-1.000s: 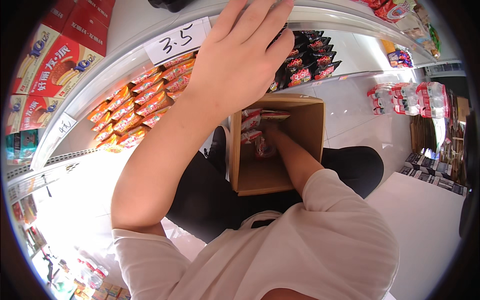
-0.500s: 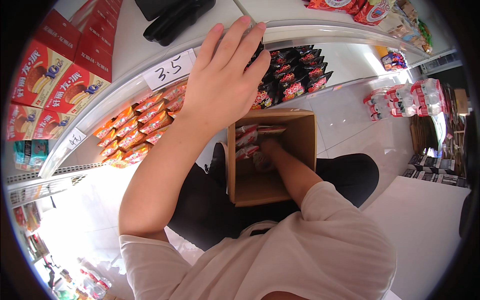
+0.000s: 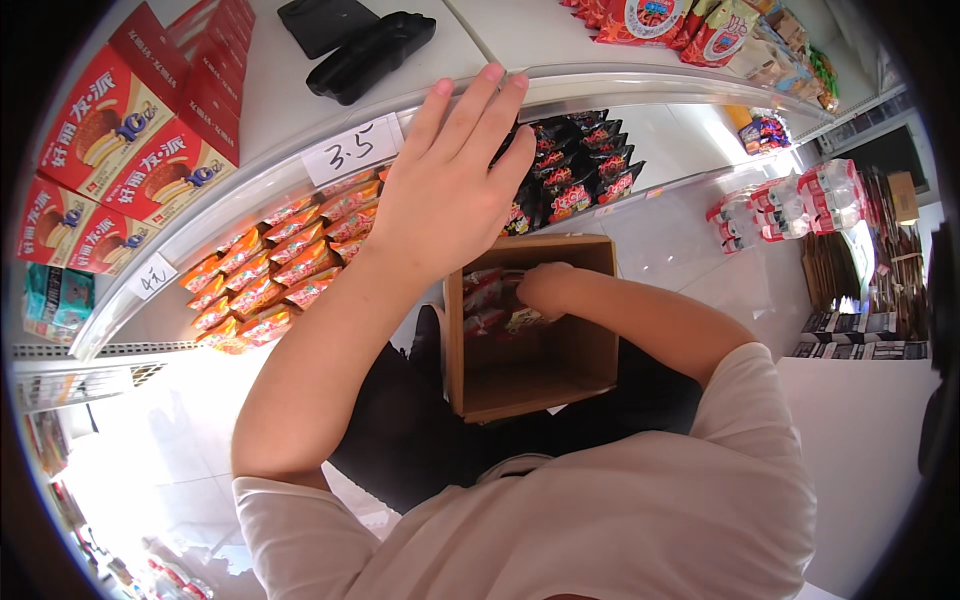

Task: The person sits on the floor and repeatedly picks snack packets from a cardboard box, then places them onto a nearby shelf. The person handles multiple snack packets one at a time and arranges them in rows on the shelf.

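My left hand (image 3: 462, 170) rests on the front edge of the upper shelf (image 3: 610, 78), fingers stretched out and holding nothing. Below it, a cardboard box (image 3: 592, 350) stands open between my legs. Inside the box my right hand (image 3: 545, 290) has its fingers curled on a snack packet (image 3: 524, 320), partly covered by the hand. More red and silver packets (image 3: 482, 290) lie along the box's left side. On the lower shelf, orange snack packets (image 3: 275, 262) stand in rows left of my left forearm, and black packets (image 3: 575, 195) stand in rows to its right.
Red cartons (image 3: 150, 165) are stacked at the left, near a handwritten card (image 3: 352, 148) on the shelf edge. Black trays (image 3: 370, 55) and red bags (image 3: 650, 20) lie on the upper shelf. Shrink-wrapped bottles (image 3: 790, 205) and flattened cardboard (image 3: 895, 250) are at the right.
My right hand has risen from deeper in the box, a packet showing beneath it, and my right elbow has swung outward. My left hand stays on the shelf edge.
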Tool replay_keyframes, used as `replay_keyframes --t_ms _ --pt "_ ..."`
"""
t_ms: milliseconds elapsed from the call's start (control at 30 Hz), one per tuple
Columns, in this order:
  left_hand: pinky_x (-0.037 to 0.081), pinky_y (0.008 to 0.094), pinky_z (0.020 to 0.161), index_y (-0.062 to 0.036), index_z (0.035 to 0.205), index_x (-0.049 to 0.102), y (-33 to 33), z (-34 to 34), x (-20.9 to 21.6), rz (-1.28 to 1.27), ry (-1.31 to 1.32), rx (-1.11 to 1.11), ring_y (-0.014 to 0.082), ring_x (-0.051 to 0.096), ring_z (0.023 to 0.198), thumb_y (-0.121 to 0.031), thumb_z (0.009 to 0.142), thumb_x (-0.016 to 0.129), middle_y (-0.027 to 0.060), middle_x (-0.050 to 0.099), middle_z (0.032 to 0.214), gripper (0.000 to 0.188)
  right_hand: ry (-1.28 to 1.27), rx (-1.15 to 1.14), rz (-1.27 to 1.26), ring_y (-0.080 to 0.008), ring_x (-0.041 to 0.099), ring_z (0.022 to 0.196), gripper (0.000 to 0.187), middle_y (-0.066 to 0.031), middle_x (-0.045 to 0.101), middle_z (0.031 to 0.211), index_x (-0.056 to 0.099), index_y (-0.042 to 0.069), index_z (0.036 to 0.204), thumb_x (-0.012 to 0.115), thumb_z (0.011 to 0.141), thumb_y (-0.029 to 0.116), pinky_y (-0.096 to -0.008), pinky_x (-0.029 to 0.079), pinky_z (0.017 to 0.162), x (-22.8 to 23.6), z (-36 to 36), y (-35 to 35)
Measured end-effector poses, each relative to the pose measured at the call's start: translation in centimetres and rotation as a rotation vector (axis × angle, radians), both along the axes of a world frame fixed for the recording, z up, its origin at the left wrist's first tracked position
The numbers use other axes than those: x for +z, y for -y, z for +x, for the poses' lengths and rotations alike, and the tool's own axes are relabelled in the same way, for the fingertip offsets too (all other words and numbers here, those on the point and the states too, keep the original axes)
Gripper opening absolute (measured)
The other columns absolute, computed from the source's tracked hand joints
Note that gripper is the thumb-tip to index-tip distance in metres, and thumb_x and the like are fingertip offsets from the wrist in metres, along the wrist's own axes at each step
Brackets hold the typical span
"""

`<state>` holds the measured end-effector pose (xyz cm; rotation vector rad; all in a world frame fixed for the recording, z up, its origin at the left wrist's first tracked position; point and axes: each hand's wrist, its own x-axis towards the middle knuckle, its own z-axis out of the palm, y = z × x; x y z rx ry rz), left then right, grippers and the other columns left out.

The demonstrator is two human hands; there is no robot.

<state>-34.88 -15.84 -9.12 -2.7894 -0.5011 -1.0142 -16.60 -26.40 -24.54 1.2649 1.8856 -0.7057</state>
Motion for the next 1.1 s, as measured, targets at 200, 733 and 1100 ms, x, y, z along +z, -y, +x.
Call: replay_keyframes --t_ms 200,733,1100 --pt "0.037 0.0577 0.124 -0.001 0.135 0.064 2.1 0.1 0.2 -0.308 0.055 -0.285 0.0406 0.048 0.146 -0.032 0.085 0.084 0.0208 0.052 0.154 0.062 -0.36 -0.165 0.364 -0.037 0.071 0.093 0.006 -0.0149 0.071 0.094 0.075 0.005 0.089 0.077 0.084 0.009 -0.0504 0.055 0.077 13.7 5.6 -0.8" --pt "0.062 0.0345 0.071 0.0057 0.113 0.067 3.1 3.3 -3.2 -1.195 0.11 -0.241 0.0215 0.077 0.076 -0.006 0.099 0.072 0.0161 0.075 0.088 0.019 -0.604 -0.444 1.46 -0.0361 0.07 0.072 0.004 -0.0137 0.072 0.08 0.074 0.006 0.094 0.073 0.093 0.009 -0.0423 0.056 0.064 21.0 8.1 1.8" --pt "0.062 0.0341 0.078 0.0003 0.112 0.072 3.8 2.7 -2.4 -0.995 -0.042 -0.326 0.0233 0.077 0.088 -0.001 0.093 0.074 0.0133 0.076 0.1 0.019 -1.028 -0.868 1.906 -0.0203 0.079 0.095 0.021 -0.011 0.078 0.099 0.07 -0.001 0.123 0.06 0.108 0.01 -0.0281 0.064 0.073 27.0 18.4 3.1"
